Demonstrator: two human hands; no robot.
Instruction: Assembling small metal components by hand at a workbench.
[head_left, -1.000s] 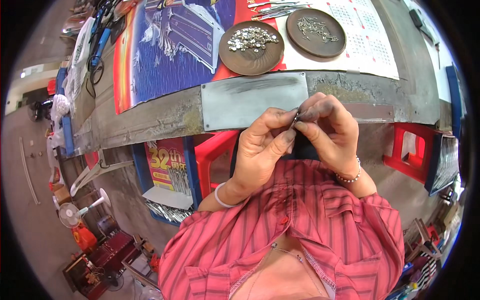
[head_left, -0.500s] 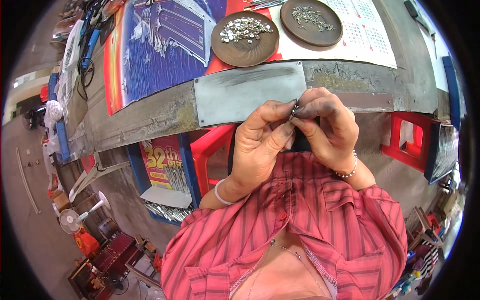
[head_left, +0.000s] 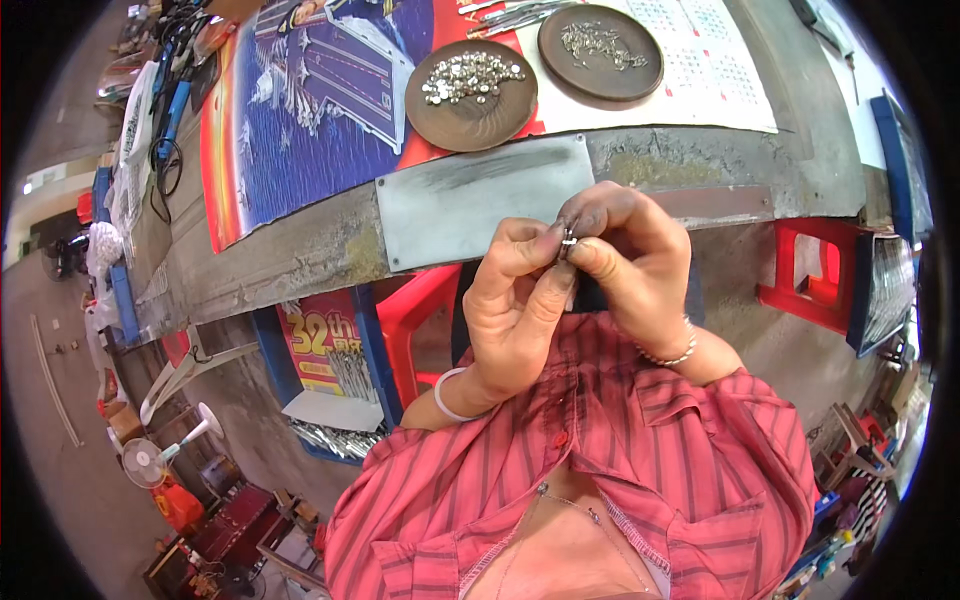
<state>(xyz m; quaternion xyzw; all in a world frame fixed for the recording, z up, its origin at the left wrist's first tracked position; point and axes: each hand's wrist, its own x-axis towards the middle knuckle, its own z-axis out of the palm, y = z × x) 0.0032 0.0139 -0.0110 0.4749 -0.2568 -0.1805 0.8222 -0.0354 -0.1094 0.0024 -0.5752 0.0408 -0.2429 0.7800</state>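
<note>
In front of my chest, both hands meet at the fingertips over the near edge of the bench. My left hand (head_left: 512,310) pinches a small dark and silver metal part (head_left: 568,243) between thumb and forefinger. From the other side, my right hand (head_left: 632,262) grips the same part with thumb and fingers. Most of the part is hidden by the fingertips, so its exact kind does not show. Beyond the hands, a brown round dish (head_left: 478,128) holds small shiny round metal pieces (head_left: 475,78). Beside it, a second brown dish (head_left: 630,88) carries thin small metal pins (head_left: 600,45).
A pale metal plate (head_left: 470,205) is fixed at the bench edge. Slender metal tools (head_left: 515,14) lie behind the dishes on printed sheets. Below the bench are a blue tray (head_left: 368,345) of metal pieces, a red stool (head_left: 405,320) and, rightward, another red stool (head_left: 768,292).
The bench and dishes have shifted slightly left and down in view. My hands stay together at the part, now lower, and a bright silver piece of it shows between the fingertips.
</note>
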